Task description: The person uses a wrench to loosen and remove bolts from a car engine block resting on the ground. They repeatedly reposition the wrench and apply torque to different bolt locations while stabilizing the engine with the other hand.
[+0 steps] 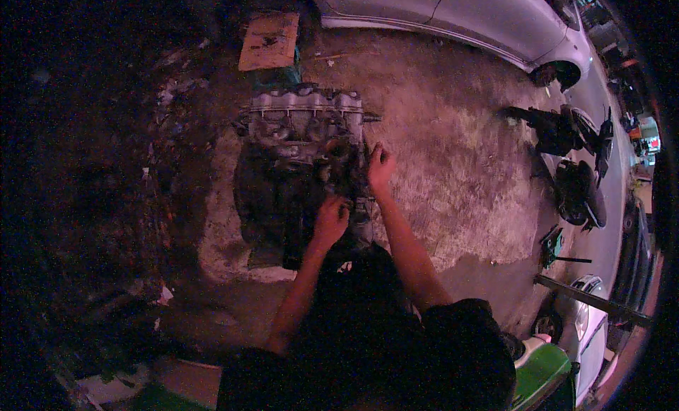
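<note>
An engine point(304, 122) lies on the ground before me, its ribbed grey metal top on the far side and its darker, greasy parts toward me. At its near right part, my left hand point(331, 218) has its fingers curled in against the dark metal. Higher up, my right hand point(381, 169) is at the engine's right side, fingers bent and drawn together. The dim light hides what, if anything, either hand grips.
Beyond the engine stands a box with a brown cardboard top point(270, 42), beside a silver car point(396, 11). Dark motorbikes point(580, 139) are parked at the right. A green panel point(541, 375) is at lower right. Stained concrete point(460, 177) spreads right of the engine.
</note>
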Demonstrator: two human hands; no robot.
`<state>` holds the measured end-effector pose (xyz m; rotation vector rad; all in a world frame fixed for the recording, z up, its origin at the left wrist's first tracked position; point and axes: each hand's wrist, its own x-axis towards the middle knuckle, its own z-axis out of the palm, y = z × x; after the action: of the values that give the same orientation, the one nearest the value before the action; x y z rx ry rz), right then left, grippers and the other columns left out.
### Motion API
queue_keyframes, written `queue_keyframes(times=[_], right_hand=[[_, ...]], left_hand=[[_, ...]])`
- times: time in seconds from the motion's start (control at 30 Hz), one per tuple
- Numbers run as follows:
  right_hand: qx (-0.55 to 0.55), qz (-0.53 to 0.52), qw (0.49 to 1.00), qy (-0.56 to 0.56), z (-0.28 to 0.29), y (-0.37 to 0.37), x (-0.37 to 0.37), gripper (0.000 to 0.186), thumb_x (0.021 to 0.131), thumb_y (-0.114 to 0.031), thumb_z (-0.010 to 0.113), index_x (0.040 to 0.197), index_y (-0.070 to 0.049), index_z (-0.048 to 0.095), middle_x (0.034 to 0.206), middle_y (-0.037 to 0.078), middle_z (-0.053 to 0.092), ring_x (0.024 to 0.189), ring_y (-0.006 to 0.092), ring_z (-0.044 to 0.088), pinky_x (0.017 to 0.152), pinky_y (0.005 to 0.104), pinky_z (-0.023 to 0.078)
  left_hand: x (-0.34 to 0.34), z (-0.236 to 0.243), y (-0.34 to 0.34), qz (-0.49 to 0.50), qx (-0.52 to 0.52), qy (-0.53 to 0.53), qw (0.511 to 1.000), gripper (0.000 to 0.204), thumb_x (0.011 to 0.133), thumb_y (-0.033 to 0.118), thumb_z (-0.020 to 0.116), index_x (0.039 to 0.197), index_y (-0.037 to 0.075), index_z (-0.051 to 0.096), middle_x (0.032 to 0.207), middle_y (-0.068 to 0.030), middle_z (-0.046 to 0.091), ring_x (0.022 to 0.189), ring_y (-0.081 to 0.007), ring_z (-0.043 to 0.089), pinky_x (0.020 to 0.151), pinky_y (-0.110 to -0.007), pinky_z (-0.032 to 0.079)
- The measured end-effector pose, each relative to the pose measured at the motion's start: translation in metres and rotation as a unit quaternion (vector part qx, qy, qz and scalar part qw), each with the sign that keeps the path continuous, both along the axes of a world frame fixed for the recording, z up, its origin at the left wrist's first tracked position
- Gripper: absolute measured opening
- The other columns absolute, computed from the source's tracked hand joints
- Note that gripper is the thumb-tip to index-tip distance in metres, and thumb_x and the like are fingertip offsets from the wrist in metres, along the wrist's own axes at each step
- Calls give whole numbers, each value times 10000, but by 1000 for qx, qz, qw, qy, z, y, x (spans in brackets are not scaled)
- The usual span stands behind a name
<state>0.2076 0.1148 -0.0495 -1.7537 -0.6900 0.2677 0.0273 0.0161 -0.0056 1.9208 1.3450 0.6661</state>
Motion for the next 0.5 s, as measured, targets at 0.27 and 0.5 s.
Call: queue_keyframes(times=[0.27, 0.5], right_hand=[[-20, 8, 994, 105, -4, -12, 40, 461, 1038, -407, 554, 738, -60, 502, 632, 46, 510, 486, 163, 472, 444, 387, 379], [187, -147, 842, 485, 76, -61, 45, 374, 1021, -378, 563, 737, -144, 494, 630, -10, 468, 517, 162, 488, 439, 341, 366]], left_hand=[[-6, 21, -11, 33, 37, -42, 998, 205, 883, 64, 645, 1074, -5, 672, 1051, -204, 683, 978, -408, 656, 878, -467, 527], [-6, 27, -24, 45, -27, -61, 997, 262, 942, 162, 662, 1153, 7, 673, 1079, -195, 706, 909, -334, 707, 789, -422, 552]])
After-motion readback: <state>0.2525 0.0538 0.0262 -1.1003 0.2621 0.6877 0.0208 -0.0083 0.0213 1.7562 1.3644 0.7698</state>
